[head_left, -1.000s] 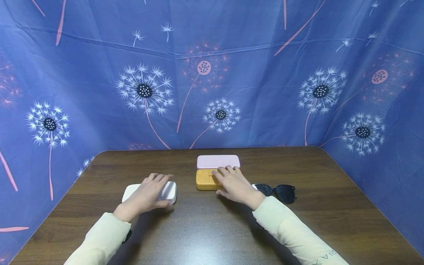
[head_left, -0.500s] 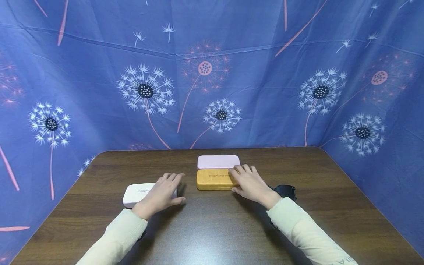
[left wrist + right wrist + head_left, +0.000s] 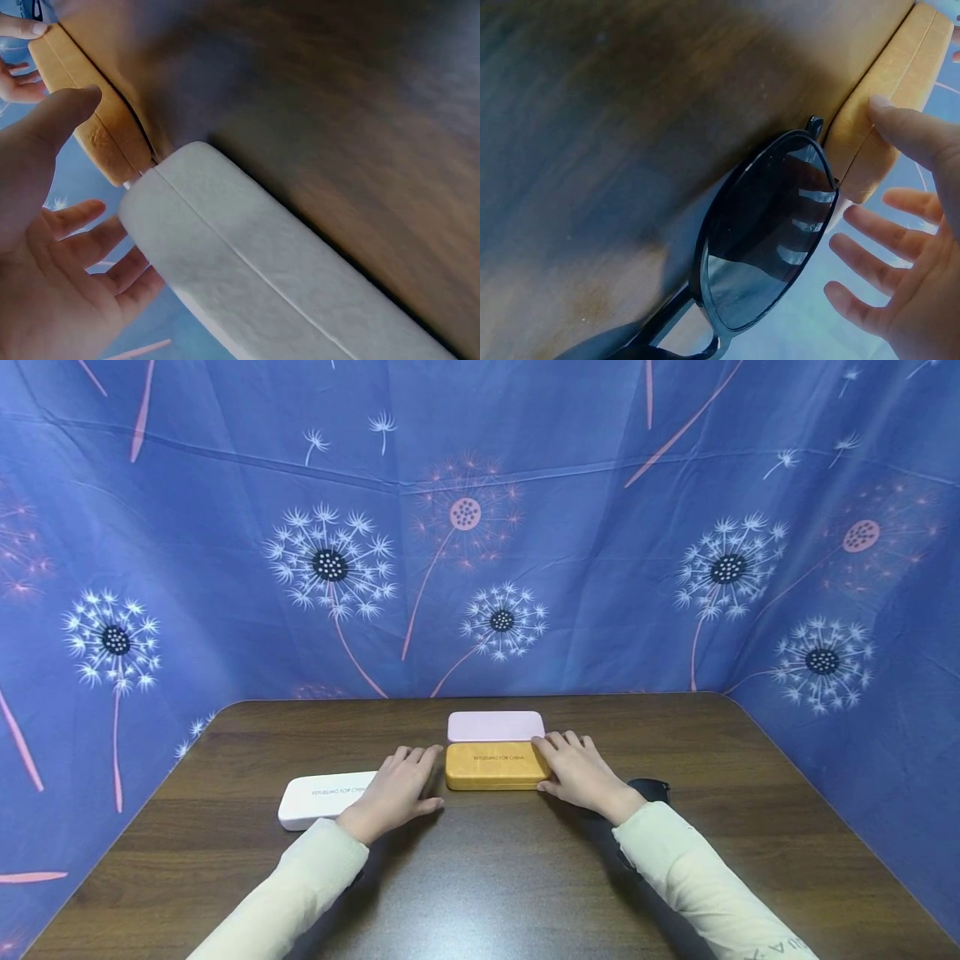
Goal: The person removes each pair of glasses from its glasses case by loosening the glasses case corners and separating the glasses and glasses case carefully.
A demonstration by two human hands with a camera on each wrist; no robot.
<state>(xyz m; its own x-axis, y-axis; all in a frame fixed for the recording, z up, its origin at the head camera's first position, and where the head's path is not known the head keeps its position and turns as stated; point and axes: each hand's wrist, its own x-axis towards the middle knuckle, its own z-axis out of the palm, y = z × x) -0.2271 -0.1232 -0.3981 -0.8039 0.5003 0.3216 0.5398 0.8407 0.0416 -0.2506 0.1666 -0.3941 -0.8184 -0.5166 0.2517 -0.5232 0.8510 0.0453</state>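
A yellow glasses case [image 3: 497, 768] with dark lettering lies closed at the middle of the table. My right hand [image 3: 585, 781] is at its right end, thumb at the near side and index finger by the far corner; the right wrist view shows these fingers [image 3: 881, 236] spread and fairly straight. My left hand [image 3: 396, 795] hovers over the right end of a white glasses case [image 3: 315, 800]. Its fingertips reach toward the yellow case, apart from it. In the left wrist view the left fingers [image 3: 90, 247] are spread and grip nothing.
Behind the yellow case lies a pink case [image 3: 495, 727]. Black sunglasses [image 3: 769, 232] lie right of the yellow case, mostly behind my right hand in the head view. A blue dandelion-print cloth [image 3: 600, 527] hangs behind the wooden table [image 3: 480, 877].
My left hand has moved right across the white case toward the yellow one. My right hand has slid right, from over the yellow case to its right end. The cases stay put.
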